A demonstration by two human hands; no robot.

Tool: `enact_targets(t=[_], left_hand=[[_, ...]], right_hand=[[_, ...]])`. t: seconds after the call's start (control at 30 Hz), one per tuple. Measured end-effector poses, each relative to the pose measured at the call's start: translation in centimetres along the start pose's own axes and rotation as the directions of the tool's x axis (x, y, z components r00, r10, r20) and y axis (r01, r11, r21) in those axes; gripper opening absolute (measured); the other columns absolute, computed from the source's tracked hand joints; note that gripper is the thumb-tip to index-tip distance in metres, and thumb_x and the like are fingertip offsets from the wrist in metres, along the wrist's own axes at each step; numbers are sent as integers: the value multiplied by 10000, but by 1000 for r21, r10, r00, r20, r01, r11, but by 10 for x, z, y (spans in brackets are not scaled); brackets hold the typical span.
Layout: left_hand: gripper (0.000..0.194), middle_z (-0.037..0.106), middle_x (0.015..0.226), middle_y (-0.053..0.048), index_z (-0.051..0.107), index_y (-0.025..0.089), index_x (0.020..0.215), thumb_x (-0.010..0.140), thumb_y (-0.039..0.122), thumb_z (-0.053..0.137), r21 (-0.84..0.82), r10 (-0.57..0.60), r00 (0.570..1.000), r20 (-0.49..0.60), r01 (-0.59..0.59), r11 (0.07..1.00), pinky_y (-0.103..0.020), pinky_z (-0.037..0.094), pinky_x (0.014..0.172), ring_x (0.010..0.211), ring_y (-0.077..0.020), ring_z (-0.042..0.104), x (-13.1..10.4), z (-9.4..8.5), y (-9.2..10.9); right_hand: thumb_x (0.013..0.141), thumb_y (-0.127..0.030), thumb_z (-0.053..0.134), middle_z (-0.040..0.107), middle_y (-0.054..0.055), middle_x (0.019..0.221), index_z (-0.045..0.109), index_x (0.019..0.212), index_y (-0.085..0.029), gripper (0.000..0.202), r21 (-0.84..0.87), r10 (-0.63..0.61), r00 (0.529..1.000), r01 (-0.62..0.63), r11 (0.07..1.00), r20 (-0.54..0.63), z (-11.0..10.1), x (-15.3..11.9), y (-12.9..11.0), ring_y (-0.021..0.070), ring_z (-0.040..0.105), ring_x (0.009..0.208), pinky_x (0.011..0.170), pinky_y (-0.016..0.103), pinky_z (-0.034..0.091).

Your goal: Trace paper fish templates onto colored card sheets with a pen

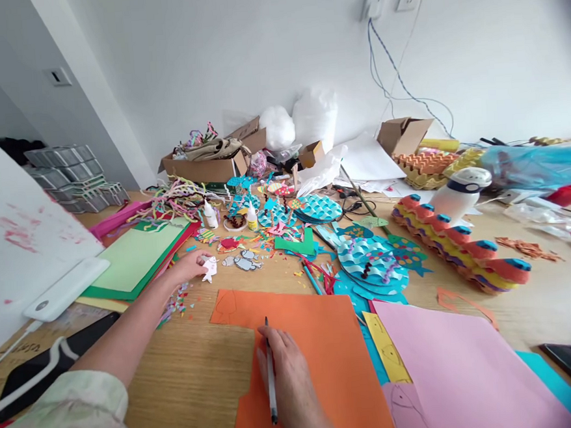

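Note:
My left hand (194, 266) reaches out over the table and pinches a small white paper fish (210, 269). Beside that fish lie several grey paper fish (247, 261). In my right hand (290, 377) is a pen (271, 384), which lies along the hand with one end pointing away from me. The hand rests on a large sheet of orange paper (318, 342) whose left side is cut in steps. A faint fish outline shows at the sheet's upper left corner.
Pink paper (462, 358) overlaps yellow paper (387, 350) at right. Blue wave-pattern discs (372, 266), two glue bottles (210, 215) and paper scraps lie beyond. A painted egg carton (458, 244) stands at right, a white board (23, 239) and green paper (141, 253) at left.

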State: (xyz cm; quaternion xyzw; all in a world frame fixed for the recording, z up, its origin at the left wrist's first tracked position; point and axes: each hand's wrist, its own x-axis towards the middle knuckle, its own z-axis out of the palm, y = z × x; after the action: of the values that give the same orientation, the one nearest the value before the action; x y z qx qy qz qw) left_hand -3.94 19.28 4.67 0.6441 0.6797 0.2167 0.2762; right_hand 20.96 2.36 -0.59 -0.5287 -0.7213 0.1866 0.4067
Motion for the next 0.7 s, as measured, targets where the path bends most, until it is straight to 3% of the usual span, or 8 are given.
enact_targets(t=[0.17, 0.37, 0.57, 0.7], left_hand=[[257, 605, 827, -48, 597, 180, 839, 592, 166, 526, 211, 78, 997, -26, -71, 975, -308, 402, 761, 907, -246, 549, -8, -2, 11], [107, 611, 710, 7, 604, 196, 722, 683, 148, 517, 282, 137, 965, 224, -199, 939, -240, 390, 663, 733, -166, 560, -38, 17, 30], [88, 604, 757, 3, 598, 164, 854, 770, 185, 581, 336, 98, 933, 346, -221, 916, -282, 442, 683, 750, -161, 571, -40, 26, 32], [244, 594, 991, -53, 565, 134, 1022, 869, 322, 537, 340, 79, 900, 430, -242, 909, -361, 503, 725, 836, -173, 590, -33, 27, 32]], right_hand=[[759, -37, 480, 657, 50, 860, 597, 1010, -184, 313, 3, 5, 1000, -5, 1000, -15, 0, 0, 0, 180, 622, 775, 692, 273, 490], [763, -42, 459, 660, 58, 863, 612, 973, -188, 298, -17, 4, 1000, -3, 1000, 17, -4, 2, -4, 181, 622, 776, 691, 278, 497], [789, -65, 448, 666, 70, 904, 610, 1003, -178, 291, -12, 12, 1000, -12, 1000, 29, -3, 4, -4, 181, 629, 810, 722, 286, 504], [804, -76, 438, 670, 71, 894, 610, 1016, -171, 289, 8, 5, 1000, -5, 1000, 15, -8, 4, -7, 167, 640, 803, 713, 264, 511]])
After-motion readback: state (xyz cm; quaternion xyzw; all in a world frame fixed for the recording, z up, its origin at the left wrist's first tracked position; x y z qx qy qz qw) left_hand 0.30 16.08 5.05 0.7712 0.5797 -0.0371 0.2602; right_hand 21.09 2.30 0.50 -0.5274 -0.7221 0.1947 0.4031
